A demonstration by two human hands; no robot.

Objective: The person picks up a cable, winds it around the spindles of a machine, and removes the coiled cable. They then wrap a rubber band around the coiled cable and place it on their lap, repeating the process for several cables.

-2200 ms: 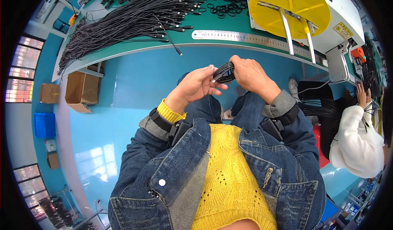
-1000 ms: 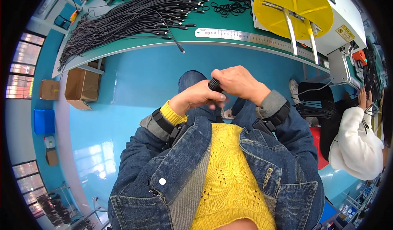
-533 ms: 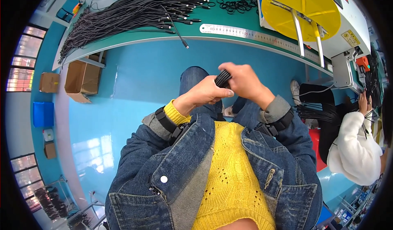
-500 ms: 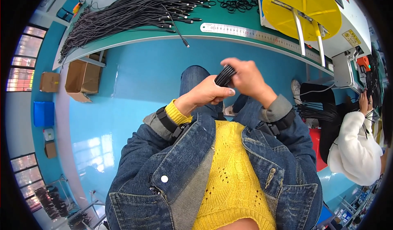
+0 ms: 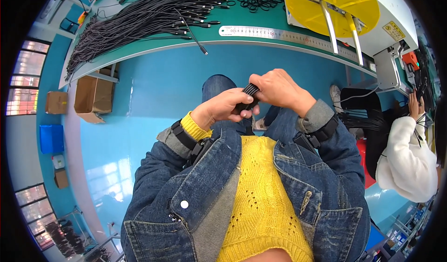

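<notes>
A short black bundle of coiled cable (image 5: 246, 97) is held over my lap between both hands. My left hand (image 5: 223, 109) grips it from below and the left, fingers curled round it. My right hand (image 5: 278, 88) closes over its upper right end. Part of the bundle is hidden under the fingers. Both hands are in front of the green workbench (image 5: 153, 42), apart from it.
Many loose black cables (image 5: 139, 17) lie spread on the bench, with a metal ruler (image 5: 288, 34) along its front edge and small black rings (image 5: 258, 0) behind. A yellow reel machine (image 5: 333, 6) stands at the right. Cardboard boxes (image 5: 93, 96) sit under the bench. A person in white (image 5: 407, 155) sits at the right.
The bundle stayed in both hands. The hands drew in toward my body, then lifted slightly forward again, the right hand shifting over the bundle's end.
</notes>
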